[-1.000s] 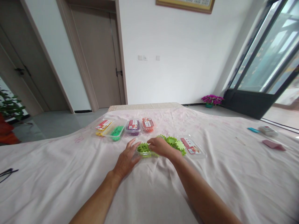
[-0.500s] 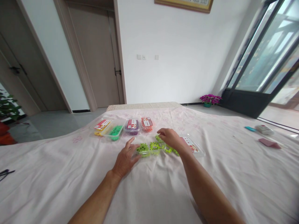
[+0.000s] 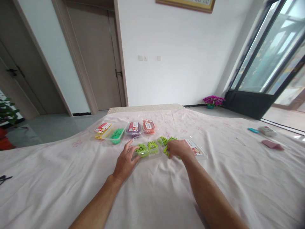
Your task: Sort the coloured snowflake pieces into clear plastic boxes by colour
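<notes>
My left hand (image 3: 125, 161) steadies the left end of a clear plastic container (image 3: 154, 153), thumb at the near side and fingers at the far side. Inside it lie lime-green openwork plastic toy pieces (image 3: 142, 149), some joined in clusters. To its right, more lime-green pieces (image 3: 166, 140) are spread on and around clear plastic. My right hand (image 3: 177, 148) is bent down over these, fingers curled together at the pieces; its fingertips are partly hidden. Beside that hand lies a clear lid (image 3: 202, 152) with a red and white label.
Behind stand tubs of yellow pieces (image 3: 98, 136), green pieces (image 3: 117, 134), purple pieces (image 3: 133, 128) and orange-red pieces (image 3: 149, 126). A pink cloth (image 3: 272, 144), a white packet (image 3: 267, 131) and a blue item (image 3: 253, 130) lie right on the wrinkled tablecloth (image 3: 152, 197).
My right hand has moved from the container's far right corner down and right onto the loose green pieces. My left hand and the container have shifted slightly left in view.
</notes>
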Demonstrator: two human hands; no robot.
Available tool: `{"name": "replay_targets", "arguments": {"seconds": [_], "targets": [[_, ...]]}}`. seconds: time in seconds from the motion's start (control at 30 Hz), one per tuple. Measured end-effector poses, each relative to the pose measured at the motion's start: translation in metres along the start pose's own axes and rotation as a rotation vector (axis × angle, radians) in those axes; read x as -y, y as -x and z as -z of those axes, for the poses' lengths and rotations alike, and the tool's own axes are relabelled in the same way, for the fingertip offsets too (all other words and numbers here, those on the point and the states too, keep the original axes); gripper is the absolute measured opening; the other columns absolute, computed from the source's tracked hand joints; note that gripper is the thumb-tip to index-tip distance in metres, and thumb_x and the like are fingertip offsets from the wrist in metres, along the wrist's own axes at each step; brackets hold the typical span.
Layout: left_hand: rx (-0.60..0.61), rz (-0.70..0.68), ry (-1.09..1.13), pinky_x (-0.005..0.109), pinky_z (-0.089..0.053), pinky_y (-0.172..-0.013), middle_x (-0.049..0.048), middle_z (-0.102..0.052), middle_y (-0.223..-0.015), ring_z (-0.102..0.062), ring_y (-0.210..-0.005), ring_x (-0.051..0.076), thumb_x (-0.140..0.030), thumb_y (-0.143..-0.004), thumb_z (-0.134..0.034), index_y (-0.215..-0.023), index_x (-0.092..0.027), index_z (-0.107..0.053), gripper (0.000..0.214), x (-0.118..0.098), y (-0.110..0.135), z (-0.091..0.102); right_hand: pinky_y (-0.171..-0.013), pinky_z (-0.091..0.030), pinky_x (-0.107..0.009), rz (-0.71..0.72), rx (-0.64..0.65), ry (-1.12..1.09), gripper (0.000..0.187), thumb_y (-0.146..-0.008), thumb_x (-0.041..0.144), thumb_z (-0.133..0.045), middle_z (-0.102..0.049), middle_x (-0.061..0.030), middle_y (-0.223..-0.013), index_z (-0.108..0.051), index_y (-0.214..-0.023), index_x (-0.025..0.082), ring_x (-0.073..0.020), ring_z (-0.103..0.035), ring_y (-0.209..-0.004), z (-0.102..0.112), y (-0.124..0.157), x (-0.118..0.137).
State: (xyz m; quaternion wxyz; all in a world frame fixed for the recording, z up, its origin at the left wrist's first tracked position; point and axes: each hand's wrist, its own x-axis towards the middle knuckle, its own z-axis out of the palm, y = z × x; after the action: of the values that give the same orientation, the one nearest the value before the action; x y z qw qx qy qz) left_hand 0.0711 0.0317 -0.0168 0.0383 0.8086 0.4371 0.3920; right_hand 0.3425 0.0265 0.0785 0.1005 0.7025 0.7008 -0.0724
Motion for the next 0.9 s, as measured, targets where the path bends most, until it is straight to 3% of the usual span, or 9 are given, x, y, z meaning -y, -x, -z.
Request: {"name": "replay_targets", "arguments": {"seconds": [0.13,0.27,0.43,0.63,0.77,0.9], "targets": [[-0.042,-0.055,-0.078,0.047,-0.042,-0.109,0.0084,-0.043,-0.143,-0.046,-0.132,0.027,-0.027,-0.085,-0.065,-0.114,-0.027,-0.060,0.029,0.000,-0.001,0.002,-0.067,-0.048,-0.032,0.057,-0.089,0.028,0.023,-0.071,0.013,-0.061,-0.074,-0.0166,-0.097,-0.075,-0.089,0.016,-0.0299,-0.070,-0.089,-0.009,-0.004,0.002],[-0.069,-0.129,-0.158,0.053,-0.034,-0.113,0.0079,-0.047,-0.142,-0.038,-0.137,0.031,-0.032,-0.084,-0.066,-0.111,-0.028,-0.064,0.027,-0.002,-0.003,0.006,-0.064,-0.044,-0.029,0.071,-0.087,-0.036,0.027,-0.067,0.011,-0.057,-0.074,-0.0143,-0.095,-0.074,-0.087,0.017,-0.0263,-0.069,-0.083,-0.003,0.002,-0.003],[-0.033,-0.171,-0.118,0.052,-0.034,-0.113,0.0037,-0.056,-0.134,-0.034,-0.140,0.029,-0.035,-0.090,-0.060,-0.105,-0.028,-0.066,0.017,-0.003,-0.004,0.006,-0.057,-0.037,-0.022,0.121,-0.058,-0.300,0.020,-0.062,0.015,-0.058,-0.071,-0.0037,-0.079,-0.070,-0.078,0.019,-0.0166,-0.064,-0.070,0.009,0.005,-0.015],[-0.006,-0.161,-0.069,0.051,-0.036,-0.112,0.0028,-0.059,-0.130,-0.037,-0.138,0.027,-0.030,-0.092,-0.057,-0.101,-0.026,-0.064,0.013,0.000,-0.004,0.002,-0.053,-0.038,-0.019,0.117,-0.141,-0.677,0.021,-0.067,0.012,-0.051,-0.066,-0.0003,-0.066,-0.064,-0.083,0.016,-0.0104,-0.058,-0.058,0.007,-0.005,-0.033],[-0.016,-0.154,-0.044,0.050,-0.037,-0.112,0.0020,-0.060,-0.129,-0.038,-0.138,0.027,-0.025,-0.092,-0.056,-0.099,-0.026,-0.064,0.011,0.001,-0.004,0.001,-0.055,-0.040,-0.019,0.060,-0.013,-0.631,0.028,-0.069,0.015,-0.056,-0.067,-0.0002,-0.072,-0.068,-0.095,0.018,-0.0099,-0.057,-0.058,0.004,-0.005,-0.039],[-0.032,-0.141,-0.019,0.050,-0.038,-0.112,0.0013,-0.062,-0.127,-0.040,-0.137,0.026,-0.025,-0.092,-0.055,-0.097,-0.026,-0.065,0.011,0.000,-0.005,0.002,-0.058,-0.040,-0.020,0.132,0.106,-0.457,0.040,-0.063,0.026,-0.073,-0.071,-0.0009,-0.087,-0.071,-0.103,0.024,-0.0122,-0.061,-0.066,0.000,-0.002,-0.033]]}}
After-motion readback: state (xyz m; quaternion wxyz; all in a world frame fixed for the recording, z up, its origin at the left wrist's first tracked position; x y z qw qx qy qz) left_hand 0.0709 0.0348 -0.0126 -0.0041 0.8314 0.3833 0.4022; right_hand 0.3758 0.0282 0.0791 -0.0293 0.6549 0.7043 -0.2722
